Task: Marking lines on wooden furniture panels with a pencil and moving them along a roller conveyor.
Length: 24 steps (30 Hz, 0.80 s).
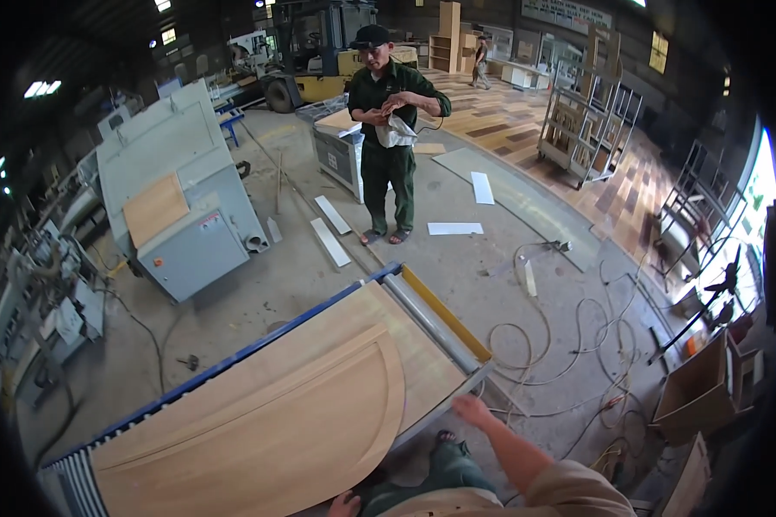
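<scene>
A large wooden door panel with a raised curved moulding lies flat on a roller table, over a flat wooden sheet. At the lower edge of the view, my left hand is beside the panel's near edge. Most of it is cut off, and its grip does not show. My right hand is just outside the table's near right corner, close to the metal side rail. Its fingers are too small and bunched to read, and I see no object in it.
Past the table a person in dark green stands holding a white cloth or bag. A grey machine cabinet is at left. White strips lie on the floor. Cables coil at right, near an open wooden box and a wheeled rack.
</scene>
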Each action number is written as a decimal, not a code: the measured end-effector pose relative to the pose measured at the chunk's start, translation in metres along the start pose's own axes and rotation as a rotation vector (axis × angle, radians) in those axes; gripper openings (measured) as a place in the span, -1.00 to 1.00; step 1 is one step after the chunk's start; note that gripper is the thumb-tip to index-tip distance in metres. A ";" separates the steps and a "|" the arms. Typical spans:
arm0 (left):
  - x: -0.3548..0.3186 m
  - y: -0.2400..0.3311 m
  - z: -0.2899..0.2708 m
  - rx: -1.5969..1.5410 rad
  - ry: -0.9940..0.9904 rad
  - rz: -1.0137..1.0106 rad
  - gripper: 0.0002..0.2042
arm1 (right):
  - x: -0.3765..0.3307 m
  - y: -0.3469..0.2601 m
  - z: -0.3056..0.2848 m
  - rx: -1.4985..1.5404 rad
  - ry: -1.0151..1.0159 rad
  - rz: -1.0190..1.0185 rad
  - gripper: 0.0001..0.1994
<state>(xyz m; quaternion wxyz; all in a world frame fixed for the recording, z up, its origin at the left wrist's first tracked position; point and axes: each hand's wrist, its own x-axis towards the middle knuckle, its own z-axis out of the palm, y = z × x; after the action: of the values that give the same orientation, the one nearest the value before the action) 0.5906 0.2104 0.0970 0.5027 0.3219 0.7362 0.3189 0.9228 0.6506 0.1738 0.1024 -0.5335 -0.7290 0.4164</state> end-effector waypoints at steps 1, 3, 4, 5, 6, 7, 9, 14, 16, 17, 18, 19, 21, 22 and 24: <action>0.002 0.022 -0.016 0.025 -0.006 0.007 -0.48 | 0.029 0.005 -0.009 -0.098 0.078 -0.250 -0.64; -0.014 0.069 -0.034 -0.069 0.162 -0.129 -0.48 | 0.065 -0.011 -0.021 -0.173 0.139 -0.513 -0.63; -0.021 0.075 -0.039 -0.099 0.269 -0.151 -0.52 | 0.076 -0.048 -0.033 0.093 0.061 -0.231 -0.63; -0.030 0.080 -0.043 -0.086 0.292 -0.158 -0.52 | 0.074 -0.073 -0.043 0.346 -0.020 0.064 -0.63; -0.033 0.087 -0.043 -0.257 0.348 -0.224 -0.56 | 0.070 -0.078 -0.057 0.364 -0.021 0.053 -0.63; -0.044 0.077 -0.044 -0.435 0.418 -0.293 -0.60 | 0.070 -0.084 -0.064 0.407 -0.057 0.091 -0.65; -0.039 0.085 -0.031 0.175 0.460 -0.001 -0.67 | 0.085 -0.088 -0.081 0.465 -0.117 0.120 -0.66; -0.040 0.129 0.042 -0.174 0.443 -0.150 -0.70 | 0.090 0.097 -0.093 -0.072 -0.044 -0.253 -0.74; -0.028 0.150 0.082 -0.360 0.411 -0.199 -0.71 | 0.064 0.200 -0.101 -0.336 -0.210 -0.110 -0.76; -0.032 0.148 0.097 -0.427 0.441 -0.247 -0.71 | 0.053 0.233 -0.083 -0.584 -0.472 -0.220 -0.76; -0.027 0.147 0.110 -0.657 0.529 -0.340 -0.68 | 0.035 0.253 -0.086 -0.847 -0.727 -0.335 -0.76; -0.034 0.146 0.126 -0.702 0.532 -0.353 -0.68 | 0.019 0.293 -0.098 -0.738 -0.756 -0.214 -0.78; -0.052 0.151 0.142 0.124 0.499 -0.350 -0.47 | 0.013 0.338 -0.107 -0.623 -0.799 -0.094 -0.78; -0.056 0.156 0.154 0.098 0.481 -0.366 -0.47 | 0.007 0.339 -0.129 -0.695 -0.802 -0.098 -0.80; -0.054 0.166 0.156 0.127 0.496 -0.374 -0.47 | 0.019 0.319 -0.138 -0.714 -0.804 -0.123 -0.81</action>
<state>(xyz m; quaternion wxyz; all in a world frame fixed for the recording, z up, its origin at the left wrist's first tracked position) 0.7796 0.2877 0.2120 0.3365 0.1241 0.9013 0.2431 1.2179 0.7628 0.0269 -0.3483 -0.2900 -0.8367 0.3074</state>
